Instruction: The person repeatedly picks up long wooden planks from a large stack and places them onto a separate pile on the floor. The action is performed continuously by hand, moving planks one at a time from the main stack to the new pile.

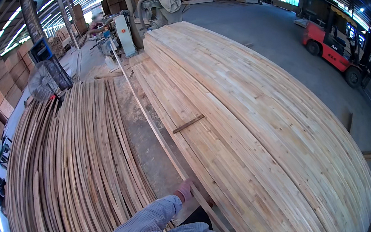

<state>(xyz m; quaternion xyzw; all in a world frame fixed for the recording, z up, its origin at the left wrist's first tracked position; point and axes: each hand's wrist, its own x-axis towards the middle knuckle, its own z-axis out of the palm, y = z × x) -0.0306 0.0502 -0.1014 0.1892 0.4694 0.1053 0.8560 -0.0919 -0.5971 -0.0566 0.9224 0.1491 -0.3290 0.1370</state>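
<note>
In a pinkish glove, my left hand [185,189] is closed around a long, narrow wooden strip [156,131]. The strip runs from beside my body away toward the machine [124,35] at the far end of the aisle. Its far end reaches close to that machine. My left arm wears a striped sleeve [147,218]. No part of my right hand can be made out; a small brownish patch beside the strip is too hidden to name. Right of the strip lies a low stack of pale boards [218,158], with a short wooden stick [189,124] across it.
A taller board stack [278,118] curves along the right. Many rough strips [80,161] lie on the left, a standing fan [43,80] behind them. Sawdust covers the aisle floor [140,107]. Another person [96,25] is near the machine. A red forklift [330,49] stands far right.
</note>
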